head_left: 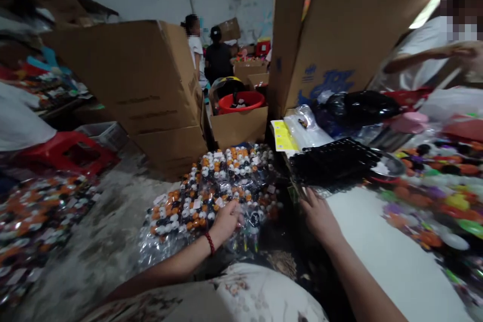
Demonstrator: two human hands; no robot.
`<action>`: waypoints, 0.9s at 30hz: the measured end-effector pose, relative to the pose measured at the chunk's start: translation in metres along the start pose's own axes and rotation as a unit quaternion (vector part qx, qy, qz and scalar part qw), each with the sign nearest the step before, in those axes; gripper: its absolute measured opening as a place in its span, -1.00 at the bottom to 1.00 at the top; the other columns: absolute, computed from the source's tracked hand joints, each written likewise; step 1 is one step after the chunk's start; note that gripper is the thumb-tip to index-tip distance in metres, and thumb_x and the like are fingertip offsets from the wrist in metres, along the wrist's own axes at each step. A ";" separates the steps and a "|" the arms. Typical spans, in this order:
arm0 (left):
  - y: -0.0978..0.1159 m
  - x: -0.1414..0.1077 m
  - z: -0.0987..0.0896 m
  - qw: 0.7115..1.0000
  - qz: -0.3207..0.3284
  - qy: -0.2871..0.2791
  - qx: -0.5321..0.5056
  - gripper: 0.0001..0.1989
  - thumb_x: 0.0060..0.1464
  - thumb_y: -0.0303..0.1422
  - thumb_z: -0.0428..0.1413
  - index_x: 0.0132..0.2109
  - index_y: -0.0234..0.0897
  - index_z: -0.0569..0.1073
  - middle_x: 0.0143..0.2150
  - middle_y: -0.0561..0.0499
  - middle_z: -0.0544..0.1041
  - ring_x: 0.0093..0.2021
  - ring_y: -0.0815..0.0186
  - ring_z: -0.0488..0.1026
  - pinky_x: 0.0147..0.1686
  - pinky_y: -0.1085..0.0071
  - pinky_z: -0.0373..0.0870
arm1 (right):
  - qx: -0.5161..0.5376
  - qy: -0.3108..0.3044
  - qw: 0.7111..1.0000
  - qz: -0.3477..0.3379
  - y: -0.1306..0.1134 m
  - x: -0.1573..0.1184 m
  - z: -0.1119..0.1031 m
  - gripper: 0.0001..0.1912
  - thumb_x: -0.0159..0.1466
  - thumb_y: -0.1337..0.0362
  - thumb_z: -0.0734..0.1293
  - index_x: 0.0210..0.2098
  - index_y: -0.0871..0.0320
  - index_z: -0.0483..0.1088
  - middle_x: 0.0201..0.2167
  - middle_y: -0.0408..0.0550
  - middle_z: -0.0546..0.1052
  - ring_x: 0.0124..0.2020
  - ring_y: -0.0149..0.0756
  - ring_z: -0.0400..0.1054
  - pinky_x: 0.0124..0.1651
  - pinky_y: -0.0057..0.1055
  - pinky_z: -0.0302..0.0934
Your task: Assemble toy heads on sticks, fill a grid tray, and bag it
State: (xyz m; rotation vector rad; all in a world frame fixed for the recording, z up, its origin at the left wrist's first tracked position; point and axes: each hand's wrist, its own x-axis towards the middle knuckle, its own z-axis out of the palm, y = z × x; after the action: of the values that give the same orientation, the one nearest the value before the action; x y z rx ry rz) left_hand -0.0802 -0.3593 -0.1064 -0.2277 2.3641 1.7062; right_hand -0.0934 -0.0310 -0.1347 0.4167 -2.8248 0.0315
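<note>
My left hand [227,220], with a red bead bracelet at its wrist, is closed on the edge of a clear plastic bag. Under and beyond it lie several clear bags [202,201] filled with small orange, white and black balls. My right hand [316,211] rests at the left edge of a white tabletop [381,241], just in front of a stack of black trays [335,161]. Its fingers are apart and nothing shows in them.
Tall cardboard boxes stand at the left [132,75] and right [339,25], with a red basin [241,103] between them. Colourful small items [445,196] cover the right side. A red stool [68,153] is at the left. Other people are around.
</note>
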 end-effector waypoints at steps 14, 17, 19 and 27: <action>0.025 0.002 -0.007 0.998 -0.042 0.055 -0.001 -0.90 0.07 -0.39 0.04 -0.41 -0.24 0.34 -0.58 0.13 0.40 -0.59 0.42 0.34 -0.57 0.55 0.27 | 0.013 -0.024 0.999 0.029 -0.001 -0.001 -0.009 -0.76 0.22 0.42 0.30 -0.13 0.18 0.50 0.35 0.18 0.14 0.31 0.11 0.05 0.28 -0.07 -0.02; 0.029 -0.008 -0.019 0.995 -0.053 0.083 -0.011 -0.87 0.08 -0.41 0.02 -0.43 -0.24 0.29 -0.58 0.13 0.39 -0.59 0.42 0.35 -0.56 0.54 0.28 | 0.002 -0.024 0.999 0.033 -0.004 -0.002 -0.014 -0.80 0.23 0.41 0.29 -0.18 0.18 0.50 0.34 0.16 0.16 0.29 0.12 0.07 0.27 -0.08 -0.02; 0.033 -0.017 -0.027 0.993 -0.062 0.102 -0.014 -0.89 0.07 -0.42 0.02 -0.42 -0.24 0.27 -0.59 0.14 0.38 -0.61 0.42 0.34 -0.59 0.53 0.27 | 0.001 -0.024 0.999 0.033 -0.005 -0.003 -0.016 -0.80 0.24 0.43 0.27 -0.20 0.18 0.50 0.33 0.16 0.18 0.30 0.13 0.07 0.27 -0.08 -0.03; 0.028 -0.043 -0.058 0.979 -0.099 0.178 -0.004 -0.88 0.07 -0.39 0.06 -0.40 -0.23 0.26 -0.62 0.16 0.34 -0.66 0.42 0.30 -0.64 0.55 0.23 | 0.012 -0.033 0.999 0.036 -0.004 0.000 -0.015 -0.76 0.26 0.41 0.24 -0.18 0.15 0.53 0.33 0.13 0.20 0.31 0.12 0.06 0.28 -0.06 -0.04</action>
State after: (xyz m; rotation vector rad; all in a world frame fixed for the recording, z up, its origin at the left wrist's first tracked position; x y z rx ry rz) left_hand -0.0508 -0.4061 -0.0519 -0.8041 2.4695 1.6940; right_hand -0.0884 -0.0339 -0.1199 0.3279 -2.9055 0.0689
